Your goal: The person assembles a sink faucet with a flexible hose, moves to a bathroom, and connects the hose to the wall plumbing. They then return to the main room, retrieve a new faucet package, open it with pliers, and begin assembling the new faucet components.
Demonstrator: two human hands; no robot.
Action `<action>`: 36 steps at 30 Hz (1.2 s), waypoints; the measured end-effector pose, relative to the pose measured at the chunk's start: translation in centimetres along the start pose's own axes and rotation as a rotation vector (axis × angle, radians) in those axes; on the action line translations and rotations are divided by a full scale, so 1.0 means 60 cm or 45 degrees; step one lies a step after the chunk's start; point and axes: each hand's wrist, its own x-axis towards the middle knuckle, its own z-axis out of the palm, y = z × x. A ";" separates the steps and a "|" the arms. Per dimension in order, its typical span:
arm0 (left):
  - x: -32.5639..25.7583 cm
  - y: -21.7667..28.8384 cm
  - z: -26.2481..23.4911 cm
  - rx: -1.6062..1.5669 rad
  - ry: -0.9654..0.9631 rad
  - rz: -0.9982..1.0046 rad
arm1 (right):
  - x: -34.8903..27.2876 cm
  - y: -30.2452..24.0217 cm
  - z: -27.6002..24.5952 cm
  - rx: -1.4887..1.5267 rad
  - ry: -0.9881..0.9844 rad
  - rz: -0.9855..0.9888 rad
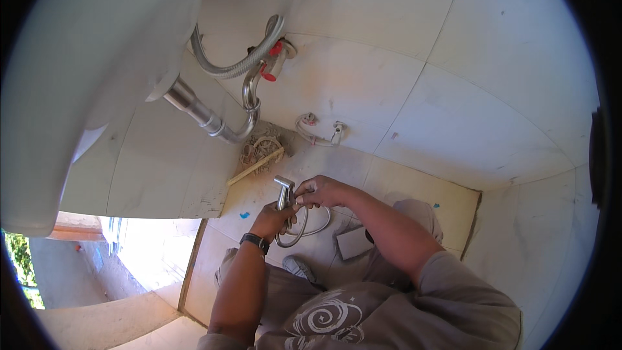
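My left hand (273, 217) grips the handle of a metal hand-held spray head (284, 188), with a dark watch on that wrist. Just to the right, my right hand (322, 190) pinches the end of its coiled metal hose (304, 228), where the hose meets the sprayer. Both hands are held close together above a tiled floor (402, 188), below a white wash basin (84, 78).
Under the basin run a chrome drain trap (214, 120) and a braided supply hose (227, 68) to a red-handled wall valve (272, 58). A second short hose (317, 136) lies by the wall. Debris and a stick (259, 155) sit near the trap. A doorway opens at lower left.
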 end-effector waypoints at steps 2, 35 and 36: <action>0.000 0.002 0.002 -0.016 -0.031 -0.020 | -0.004 0.001 -0.006 0.025 -0.060 -0.098; 0.025 -0.017 0.004 -0.239 0.196 0.296 | 0.005 -0.063 -0.009 -0.419 0.059 -0.213; 0.028 -0.018 0.007 -0.178 0.220 0.302 | 0.001 -0.066 -0.014 -0.442 0.055 -0.153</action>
